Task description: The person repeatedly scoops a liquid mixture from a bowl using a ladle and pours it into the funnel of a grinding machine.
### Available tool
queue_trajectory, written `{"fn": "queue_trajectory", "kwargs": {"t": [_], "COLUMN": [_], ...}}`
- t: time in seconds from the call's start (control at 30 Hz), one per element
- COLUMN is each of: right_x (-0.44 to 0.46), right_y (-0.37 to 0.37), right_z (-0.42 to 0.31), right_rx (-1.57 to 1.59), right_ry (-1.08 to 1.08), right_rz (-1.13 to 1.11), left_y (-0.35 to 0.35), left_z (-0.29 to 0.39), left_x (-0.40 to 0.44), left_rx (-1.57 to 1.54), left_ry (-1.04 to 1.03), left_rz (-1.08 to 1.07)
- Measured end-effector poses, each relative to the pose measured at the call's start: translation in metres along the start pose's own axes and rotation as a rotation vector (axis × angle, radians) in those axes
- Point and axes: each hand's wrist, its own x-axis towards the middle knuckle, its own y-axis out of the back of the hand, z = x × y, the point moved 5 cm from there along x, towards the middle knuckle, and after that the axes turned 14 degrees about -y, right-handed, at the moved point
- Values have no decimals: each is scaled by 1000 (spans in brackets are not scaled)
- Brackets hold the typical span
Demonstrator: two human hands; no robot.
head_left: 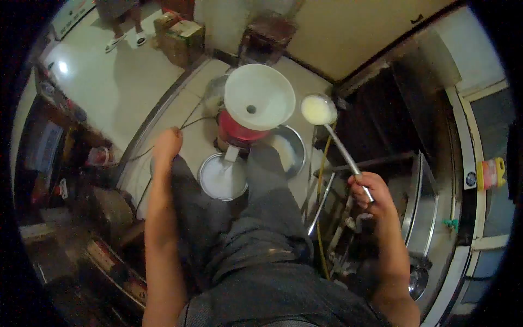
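A long-handled ladle [347, 151] is gripped near the end of its handle by my right hand [370, 192]. Pale, creamy contents [317, 110] fill its bowl, which is held just right of a wide white hopper [261, 90]. The hopper tops a red machine [239, 126], and a dark hole shows inside it. Below the machine's metal spout [231, 153] stands a round container [210, 188] with white, frothy-looking contents. My left hand [168, 143] is closed beside my left knee, close to a dark cable [196, 121]. Whether it holds anything is hidden.
Partly behind my right leg sits a metal basin [297, 144] with pale liquid. A metal frame [417, 185] and a yellow hose [320, 218] are at the right. Cardboard boxes [180, 41] stand beyond the raised floor edge [158, 111]. Another person's feet [128, 41] show at upper left.
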Motion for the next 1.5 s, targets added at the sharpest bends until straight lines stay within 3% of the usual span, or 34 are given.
{"fn": "queue_trajectory", "kwargs": {"t": [0.13,0.17,0.23,0.27,0.33,0.4,0.47,0.77,0.83,1.0,1.17,1.5], "right_x": [-26,-25,-16,-15,-16,-19,-2,8,4,7,16,17], "right_y": [-18,-17,-20,-24,-36,-51,-51,-54,-57,-66,-62,-60], "right_z": [-16,-14,-11,-9,1,14,24,12,13,11,15,16], "right_rx": [22,30,-9,-44,-61,-113,-53,-262,-196,-211,-227,-145], "right_ry": [95,123,194,222,203,225,164,185,157,165,162,218], "right_rz": [-35,-32,-90,-133,-28,-86,-172,-91,-48,-53,-47,-98], "left_y": [3,4,12,-21,10,-22,-6,31,-3,8,-2,9], "left_z": [-6,-11,-14,-33,-10,-22,-11,29,5,11,4,17], "left_x": [-4,-1,-4,7,-21,-25,-38,-53,-40,-43,-39,-44], "left_rx": [-89,-69,23,-45,-116,-135,-122,-88,-64,-60,-80,-47], "left_ry": [4,87,22,49,60,98,116,76,69,65,58,62], "left_rz": [48,-34,16,69,47,16,-13,-18,-58,-87,16,-96]}}
